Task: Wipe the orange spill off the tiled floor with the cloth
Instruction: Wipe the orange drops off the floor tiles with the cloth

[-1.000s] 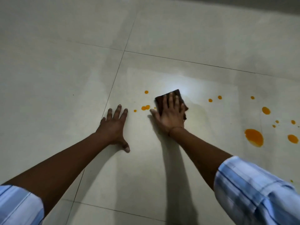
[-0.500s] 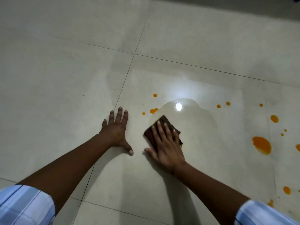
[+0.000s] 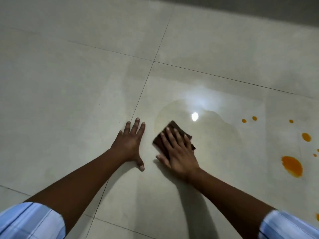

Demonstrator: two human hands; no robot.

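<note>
**Two hands flat on a glossy tiled floor, cloth under your right**

Your left hand (image 3: 130, 144) rests palm down on the tiled floor (image 3: 69, 83), its fingers (image 3: 136, 126) spread open and holding nothing, just beside a thin dark grout line (image 3: 143, 87). Your right hand (image 3: 179, 156) lies flat on the dark brown cloth (image 3: 172, 127), fingers extended and pressing it to the tile rather than curled around it. The cloth sits at the near edge of a faint wet patch (image 3: 215, 128), where a ceiling light reflection (image 3: 194, 116) shines. The orange spill (image 3: 292, 166) lies well apart to your right: one large blot, a smaller one (image 3: 306, 137) beyond it, and a few small drops (image 3: 249, 119) farther away. The tiles are large, pale grey-cream and shiny. A darker band (image 3: 241, 7) crosses the top edge. Light blue striped sleeves (image 3: 31, 221) show on both of your arms.
</note>
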